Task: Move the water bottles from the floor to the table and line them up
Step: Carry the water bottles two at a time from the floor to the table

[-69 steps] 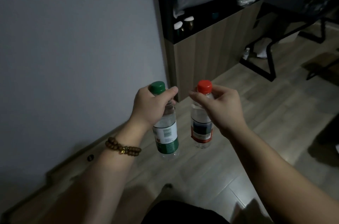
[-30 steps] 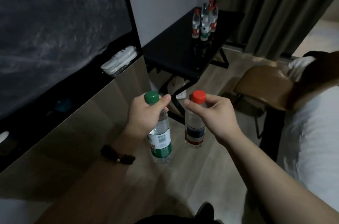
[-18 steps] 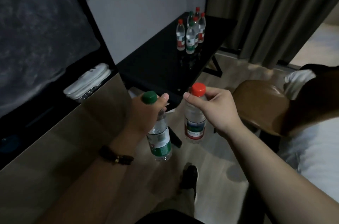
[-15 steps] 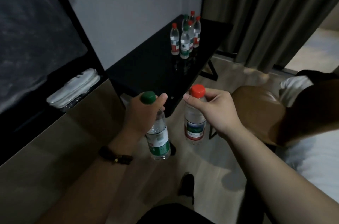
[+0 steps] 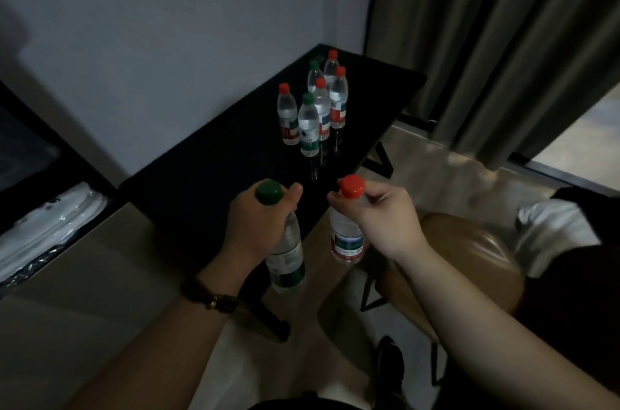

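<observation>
On head cam, lower ctr: left hand clenched round neck of green-cap bottle, thumb up beside cap, fingers wrapped just under it. Bottle in mid-air, hanging below fist, base tilted a bit to the right, seen against near end of black table and its leg. Bead bracelet on that wrist.

Just right of it: right hand pinching red-cap bottle at neck, thumb and fingertips closed under cap, other fingers curled. Bottle approx. upright, also in mid-air, seen against pale floor between table and brown chair. Held bottles side by side, apart, neither on tabletop.

Further back, toward far end of table near wall corner: cluster of six bottles, all upright, packed close in two rough rows, 4 w/ red caps, 2 w/ green.

Bkgd: grey wall behind table, dark curtain to right.

Left edge: wood-tone cabinet w/ white objects on dark shelf above; too dim to tell what.

Right edge: white cloth beyond chair.

Btm: dark shoe on floor below right forearm.
</observation>
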A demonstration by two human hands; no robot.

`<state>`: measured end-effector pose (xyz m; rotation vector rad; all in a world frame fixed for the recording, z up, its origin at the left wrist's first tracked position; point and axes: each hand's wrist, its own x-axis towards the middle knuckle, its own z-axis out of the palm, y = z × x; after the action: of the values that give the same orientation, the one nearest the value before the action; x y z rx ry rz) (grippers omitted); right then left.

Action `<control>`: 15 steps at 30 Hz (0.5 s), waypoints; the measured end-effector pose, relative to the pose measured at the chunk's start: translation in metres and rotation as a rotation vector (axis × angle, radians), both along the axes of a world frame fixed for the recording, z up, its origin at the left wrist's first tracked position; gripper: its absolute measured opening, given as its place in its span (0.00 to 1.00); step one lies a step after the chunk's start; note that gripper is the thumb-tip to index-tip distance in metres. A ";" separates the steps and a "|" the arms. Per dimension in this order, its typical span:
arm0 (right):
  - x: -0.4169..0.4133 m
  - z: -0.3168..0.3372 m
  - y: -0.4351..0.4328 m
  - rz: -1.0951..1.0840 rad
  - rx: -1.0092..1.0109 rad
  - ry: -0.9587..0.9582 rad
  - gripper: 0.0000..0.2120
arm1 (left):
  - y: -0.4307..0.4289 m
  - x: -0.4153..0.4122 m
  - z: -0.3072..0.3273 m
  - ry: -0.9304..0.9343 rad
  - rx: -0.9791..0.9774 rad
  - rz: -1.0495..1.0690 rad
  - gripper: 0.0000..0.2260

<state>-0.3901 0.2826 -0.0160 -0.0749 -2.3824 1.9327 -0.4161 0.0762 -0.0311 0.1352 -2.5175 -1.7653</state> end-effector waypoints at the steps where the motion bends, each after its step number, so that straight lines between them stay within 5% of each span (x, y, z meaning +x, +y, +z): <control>1: -0.016 -0.003 0.010 0.029 0.008 -0.009 0.11 | 0.010 -0.007 -0.002 -0.004 -0.001 0.017 0.16; 9: -0.123 -0.006 0.063 0.278 0.070 -0.131 0.08 | 0.070 -0.041 0.000 -0.056 0.041 0.276 0.17; 15: -0.186 -0.001 0.071 0.405 0.123 -0.115 0.16 | 0.077 -0.072 0.007 0.009 -0.071 0.309 0.12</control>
<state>-0.5757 0.3532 -0.0166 0.3388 -2.7618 1.9710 -0.4878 0.1527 -0.0237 0.4818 -2.3914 -1.5521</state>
